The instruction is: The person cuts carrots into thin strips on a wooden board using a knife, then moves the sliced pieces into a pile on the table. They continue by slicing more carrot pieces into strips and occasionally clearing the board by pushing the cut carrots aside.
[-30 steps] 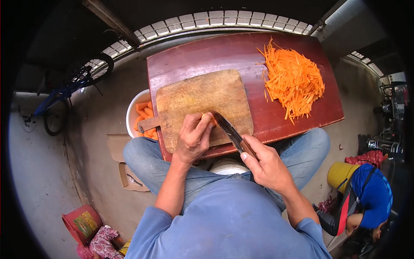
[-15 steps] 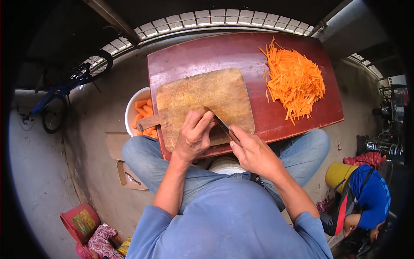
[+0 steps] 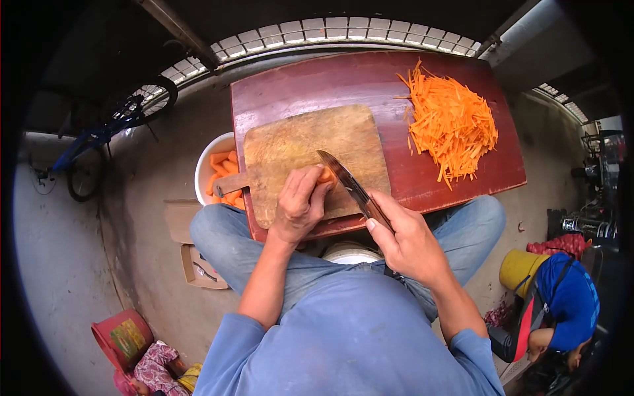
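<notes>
My left hand [image 3: 298, 206] is closed around a piece of carrot [image 3: 326, 176], its orange end showing past the fingertips over the lower part of the wooden cutting board [image 3: 290, 142]. In my right hand [image 3: 409, 241] is a knife [image 3: 348, 179], gripped by its brown handle. The blade points up and to the left, close beside the carrot. Right of the board, a heap of shredded carrot [image 3: 456, 125] lies on the dark red table [image 3: 330, 69].
A white bucket [image 3: 201, 173] with peeled carrots [image 3: 223, 168] stands left of the table, under the board's handle. An open cardboard box [image 3: 201, 270] lies on the floor. A bent-over person [image 3: 568, 297] is beside a yellow bucket [image 3: 518, 270] at the lower right.
My right hand has shifted right and down, drawing the knife away from my left fingers. More of the blade and the carrot's end now shows.
</notes>
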`<action>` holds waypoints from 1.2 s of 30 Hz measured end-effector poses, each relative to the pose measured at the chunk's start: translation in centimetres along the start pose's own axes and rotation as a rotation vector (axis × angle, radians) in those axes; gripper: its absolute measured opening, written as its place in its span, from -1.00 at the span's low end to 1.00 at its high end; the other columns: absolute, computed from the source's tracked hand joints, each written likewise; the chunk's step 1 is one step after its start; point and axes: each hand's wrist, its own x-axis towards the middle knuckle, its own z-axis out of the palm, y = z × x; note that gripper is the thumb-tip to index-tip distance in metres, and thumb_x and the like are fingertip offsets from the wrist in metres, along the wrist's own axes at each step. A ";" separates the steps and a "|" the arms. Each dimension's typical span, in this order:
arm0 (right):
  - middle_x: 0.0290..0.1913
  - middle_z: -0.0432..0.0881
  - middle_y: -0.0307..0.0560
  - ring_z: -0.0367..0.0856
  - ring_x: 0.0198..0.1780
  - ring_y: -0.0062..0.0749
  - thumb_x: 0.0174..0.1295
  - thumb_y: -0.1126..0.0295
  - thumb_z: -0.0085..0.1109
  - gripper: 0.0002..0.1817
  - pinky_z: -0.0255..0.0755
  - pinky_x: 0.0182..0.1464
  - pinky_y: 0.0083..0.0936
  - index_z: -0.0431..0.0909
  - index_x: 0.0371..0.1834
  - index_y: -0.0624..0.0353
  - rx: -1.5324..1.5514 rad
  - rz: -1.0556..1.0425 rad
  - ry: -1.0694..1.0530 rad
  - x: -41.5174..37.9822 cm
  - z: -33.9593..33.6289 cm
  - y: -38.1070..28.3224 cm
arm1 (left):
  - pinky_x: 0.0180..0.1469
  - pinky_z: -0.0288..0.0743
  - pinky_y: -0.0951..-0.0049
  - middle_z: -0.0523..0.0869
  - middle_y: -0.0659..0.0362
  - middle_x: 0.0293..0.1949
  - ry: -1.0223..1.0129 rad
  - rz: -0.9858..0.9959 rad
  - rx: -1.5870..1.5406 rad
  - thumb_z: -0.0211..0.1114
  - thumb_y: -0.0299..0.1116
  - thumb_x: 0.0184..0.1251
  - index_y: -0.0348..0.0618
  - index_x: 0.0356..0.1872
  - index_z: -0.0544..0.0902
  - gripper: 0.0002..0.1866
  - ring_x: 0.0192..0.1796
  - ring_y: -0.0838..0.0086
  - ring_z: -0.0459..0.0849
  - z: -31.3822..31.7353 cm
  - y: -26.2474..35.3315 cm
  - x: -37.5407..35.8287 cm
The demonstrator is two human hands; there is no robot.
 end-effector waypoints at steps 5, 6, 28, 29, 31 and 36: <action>0.06 0.75 0.40 0.75 0.08 0.49 0.62 0.46 0.25 -0.55 0.62 0.07 0.08 0.49 0.49 0.31 0.000 -0.025 -0.003 -0.3 0.0 -0.3 | -0.04 0.76 0.17 0.87 -0.06 -0.04 0.023 0.047 0.007 0.63 -0.71 0.25 -0.31 0.25 0.76 -0.49 -0.10 0.05 0.84 0.1 -0.2 0.0; 0.07 0.75 0.40 0.76 0.09 0.49 0.62 0.46 0.26 -0.55 0.62 0.08 0.08 0.48 0.50 0.32 -0.005 -0.026 -0.003 -0.3 0.0 -0.4 | -0.04 0.76 0.15 0.86 -0.07 -0.02 0.026 0.062 0.009 0.64 -0.70 0.24 -0.31 0.25 0.76 -0.47 -0.09 0.03 0.84 0.1 -0.2 0.0; 0.19 0.76 0.46 0.76 0.20 0.50 0.63 0.47 0.25 -0.50 0.68 0.19 0.12 0.44 0.55 0.35 -0.195 -0.082 -0.026 -0.8 0.1 -2.1 | -0.11 0.83 0.19 0.86 -0.05 -0.03 0.068 0.167 0.077 0.70 -0.67 0.21 -0.33 0.28 0.77 -0.44 -0.12 0.09 0.90 -0.2 -0.5 -0.1; 0.18 0.77 0.47 0.77 0.18 0.51 0.63 0.47 0.25 -0.50 0.68 0.17 0.14 0.43 0.55 0.34 -0.189 -0.076 -0.029 -0.8 0.3 -2.1 | -0.11 0.84 0.19 0.87 -0.07 -0.03 0.070 0.154 0.070 0.69 -0.69 0.21 -0.34 0.24 0.79 -0.47 -0.12 0.08 0.91 -0.2 -0.4 -0.1; 0.15 0.77 0.47 0.77 0.15 0.52 0.63 0.47 0.24 -0.51 0.68 0.13 0.17 0.42 0.55 0.33 -0.177 -0.066 -0.033 -0.6 0.7 -1.8 | -0.11 0.85 0.20 0.90 -0.10 -0.02 0.074 0.131 0.054 0.65 -0.74 0.22 -0.35 0.17 0.82 -0.54 -0.12 0.07 0.94 -0.3 -0.2 -0.1; 0.05 0.76 0.50 0.75 0.09 0.55 0.62 0.46 0.23 -0.54 0.63 0.07 0.22 0.40 0.50 0.31 -0.171 -0.056 -0.072 0.8 1.7 -0.3 | -0.10 0.84 0.18 0.86 -0.06 -0.02 0.058 0.150 0.069 0.64 -0.73 0.22 -0.34 0.27 0.78 -0.46 -0.11 0.07 0.91 -0.5 -0.6 -0.4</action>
